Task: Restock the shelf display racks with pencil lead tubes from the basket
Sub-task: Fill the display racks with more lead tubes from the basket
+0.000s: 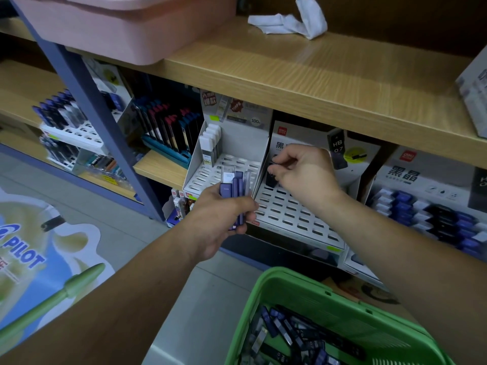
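The left hand (221,217) is curled tight round a bunch of purple lead tubes (235,191). The tubes stand upright and poke above the knuckles, just in front of the divide between two display racks. The right hand (303,175) reaches over the slotted rack (290,214). Its thumb and forefinger pinch a dark tube (271,177) at the rack's back left corner, hard against the left side wall. The hand hides whether the tube's foot sits in a slot.

Most of that rack's slots stand unfilled — rows of open holes run forward to its front lip and out to the right under the forearm. The white rack (200,177) to the left holds a short file of white tubes (210,143) along its left wall, with bare slots beside them. The wooden shelf (316,83) overhangs both racks close above the right hand's knuckles, so there is little headroom at the back. A third rack (390,177) further right is packed with blue and black tubes.

The green basket (303,281) sits low at the near right, below the right forearm, with loose tubes (290,335) heaped inside. On the wooden shelf rest a pink tub (118,30) — it overhangs the front edge — and a crumpled white cloth (290,22).
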`<state>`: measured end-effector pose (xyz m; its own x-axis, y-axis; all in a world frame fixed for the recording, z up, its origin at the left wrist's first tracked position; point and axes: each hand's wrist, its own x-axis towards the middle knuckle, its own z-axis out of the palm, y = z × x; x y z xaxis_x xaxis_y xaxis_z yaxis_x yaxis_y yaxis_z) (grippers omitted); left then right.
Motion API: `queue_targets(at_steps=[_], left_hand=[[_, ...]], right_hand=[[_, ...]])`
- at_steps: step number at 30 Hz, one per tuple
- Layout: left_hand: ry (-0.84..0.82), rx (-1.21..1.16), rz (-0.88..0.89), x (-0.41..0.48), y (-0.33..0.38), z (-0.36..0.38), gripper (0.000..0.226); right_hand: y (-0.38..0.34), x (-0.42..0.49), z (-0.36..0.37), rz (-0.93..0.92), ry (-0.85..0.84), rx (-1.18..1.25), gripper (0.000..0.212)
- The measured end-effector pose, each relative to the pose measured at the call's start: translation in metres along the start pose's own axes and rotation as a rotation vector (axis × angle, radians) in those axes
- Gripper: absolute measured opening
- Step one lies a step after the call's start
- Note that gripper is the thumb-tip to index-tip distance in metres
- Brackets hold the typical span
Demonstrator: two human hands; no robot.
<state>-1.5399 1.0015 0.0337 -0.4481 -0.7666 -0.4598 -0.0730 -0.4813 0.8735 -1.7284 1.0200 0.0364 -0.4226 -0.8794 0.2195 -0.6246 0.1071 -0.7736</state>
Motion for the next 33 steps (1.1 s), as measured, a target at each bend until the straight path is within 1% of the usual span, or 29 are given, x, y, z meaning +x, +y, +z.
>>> queue_targets(at_steps=[3,6,10,15,17,19,21,23,25,26,28,30,31,33], left_hand=[[0.018,-0.002,0.021,-0.002,0.001,0.001,0.035],[0.019,0.007,0.032,-0.005,0.002,0.002,0.039],[0.039,0.03,0.04,-0.007,0.003,0.001,0.035],[0.044,0.044,0.043,-0.009,0.005,-0.001,0.035],[0.046,0.016,0.04,-0.01,0.005,0.0,0.035],[0.049,-0.029,0.035,-0.01,0.005,-0.001,0.032],[0.042,-0.059,0.03,-0.009,0.005,-0.003,0.033],[0.031,-0.045,0.044,-0.01,0.005,-0.004,0.034],[0.044,-0.013,0.07,-0.01,0.005,-0.005,0.035],[0.063,-0.004,0.086,-0.009,0.005,-0.005,0.035],[0.105,0.017,0.119,-0.008,0.005,-0.004,0.036],[0.133,0.059,0.144,-0.007,0.005,-0.003,0.038],[0.132,0.076,0.152,-0.007,0.005,-0.001,0.039],[0.11,0.086,0.163,-0.008,0.005,0.003,0.041]], right_hand=[[0.004,0.001,-0.003,0.016,-0.024,-0.011,0.033],[0.007,0.0,-0.007,0.027,-0.027,-0.001,0.027],[0.011,-0.001,-0.007,0.066,-0.027,0.063,0.02],[0.006,-0.001,-0.007,0.029,-0.059,-0.012,0.03],[0.005,-0.002,-0.006,0.035,-0.074,-0.026,0.026],[0.006,-0.004,-0.005,0.038,-0.091,-0.052,0.017],[0.006,-0.004,-0.004,-0.006,-0.075,-0.107,0.008],[0.003,-0.003,-0.006,-0.079,-0.106,-0.247,0.004],[-0.001,-0.002,-0.009,-0.114,-0.207,-0.407,0.012],[-0.001,-0.003,-0.011,-0.116,-0.24,-0.44,0.016],[-0.001,-0.004,-0.016,-0.135,-0.235,-0.398,0.025],[-0.005,-0.006,-0.024,-0.149,-0.217,-0.244,0.028],[-0.01,-0.009,-0.03,-0.14,-0.254,-0.173,0.026],[-0.022,-0.015,-0.039,-0.086,-0.419,-0.065,0.024]])
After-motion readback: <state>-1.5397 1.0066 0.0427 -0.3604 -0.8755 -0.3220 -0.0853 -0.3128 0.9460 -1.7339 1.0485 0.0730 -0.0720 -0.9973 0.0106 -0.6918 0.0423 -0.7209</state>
